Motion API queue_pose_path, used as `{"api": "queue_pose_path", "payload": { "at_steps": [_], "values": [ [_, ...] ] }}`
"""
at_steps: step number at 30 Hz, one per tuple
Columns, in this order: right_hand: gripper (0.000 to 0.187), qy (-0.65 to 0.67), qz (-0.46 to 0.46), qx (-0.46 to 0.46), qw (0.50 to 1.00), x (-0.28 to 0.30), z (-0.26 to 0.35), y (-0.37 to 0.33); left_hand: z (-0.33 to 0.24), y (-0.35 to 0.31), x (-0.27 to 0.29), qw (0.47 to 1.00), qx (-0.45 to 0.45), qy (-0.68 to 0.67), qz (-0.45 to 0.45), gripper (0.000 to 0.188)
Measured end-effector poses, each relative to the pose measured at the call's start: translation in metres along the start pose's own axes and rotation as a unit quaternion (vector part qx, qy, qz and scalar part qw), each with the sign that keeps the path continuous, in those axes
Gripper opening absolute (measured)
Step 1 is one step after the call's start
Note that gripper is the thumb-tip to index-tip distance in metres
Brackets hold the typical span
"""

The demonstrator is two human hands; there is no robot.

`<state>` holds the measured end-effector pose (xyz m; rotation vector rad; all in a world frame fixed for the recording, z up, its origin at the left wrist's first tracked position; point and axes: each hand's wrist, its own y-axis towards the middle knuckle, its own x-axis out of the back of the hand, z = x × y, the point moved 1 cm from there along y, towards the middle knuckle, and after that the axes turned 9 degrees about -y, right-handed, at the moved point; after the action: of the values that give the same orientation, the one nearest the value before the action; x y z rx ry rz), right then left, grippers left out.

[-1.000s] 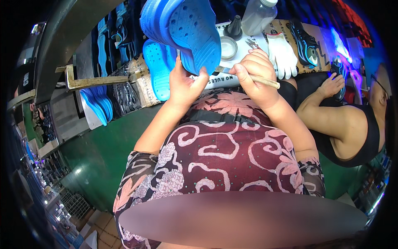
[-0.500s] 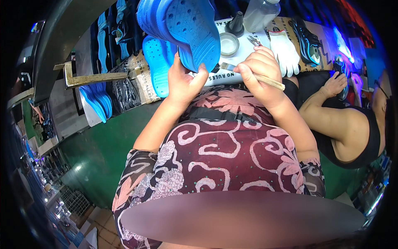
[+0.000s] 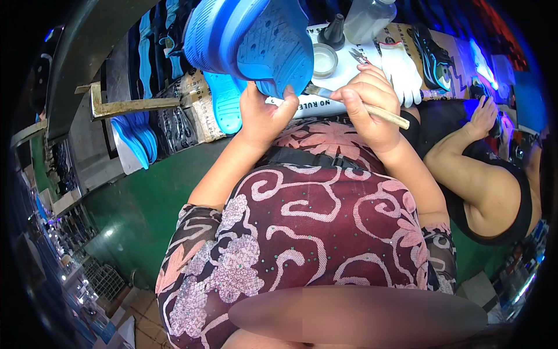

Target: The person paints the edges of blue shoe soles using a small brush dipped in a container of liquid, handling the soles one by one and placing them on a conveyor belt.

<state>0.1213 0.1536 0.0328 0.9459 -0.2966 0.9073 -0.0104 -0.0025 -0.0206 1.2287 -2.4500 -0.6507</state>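
My left hand (image 3: 261, 119) grips the near end of thick blue shoe soles (image 3: 276, 49), raised and tilted over the table; they look like a stack of more than one. The thumb presses on the rim and the other fingers are partly hidden behind. In my right hand (image 3: 373, 107) is a flat brush (image 3: 388, 115) with a pale wooden handle. Its bristles are beside the soles' lower right edge; whether they touch I cannot tell. Another blue sole (image 3: 225, 107) lies on the table behind my left hand.
On the white mat stand a shallow round dish (image 3: 325, 60), a black cone-topped bottle (image 3: 332, 34) and a clear bottle (image 3: 367, 20). Small pliers (image 3: 358, 56) and a white glove (image 3: 401, 72) lie right of them, near a black shoe (image 3: 431, 64). A co-worker's arm (image 3: 465, 156) is at right.
The blue soles have turned in my left hand, showing more of their ridged side and covering more of the sole behind. My right hand with the brush has shifted slightly right.
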Motion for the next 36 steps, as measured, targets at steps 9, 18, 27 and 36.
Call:
{"api": "queue_pose_path", "payload": {
  "at_steps": [9, 18, 27, 36],
  "values": [
    [0.026, 0.010, 0.013, 0.005, 1.000, 0.000, 0.000, -0.005, -0.006, 0.008, 0.002, 0.999, -0.008, -0.006, 0.049, 0.049],
    [0.021, -0.004, -0.020, 0.024, 1.000, -0.008, 0.003, 0.001, 0.000, 0.004, -0.003, 1.000, -0.011, -0.014, -0.003, 0.043],
    [0.022, 0.007, -0.039, 0.009, 0.999, -0.004, -0.003, 0.000, -0.002, 0.005, -0.005, 1.000, 0.010, -0.010, -0.008, 0.049],
    [0.027, 0.027, -0.105, -0.076, 0.991, 0.016, -0.010, -0.014, -0.011, 0.013, -0.005, 0.997, 0.073, -0.029, -0.011, 0.050]
  ]
}}
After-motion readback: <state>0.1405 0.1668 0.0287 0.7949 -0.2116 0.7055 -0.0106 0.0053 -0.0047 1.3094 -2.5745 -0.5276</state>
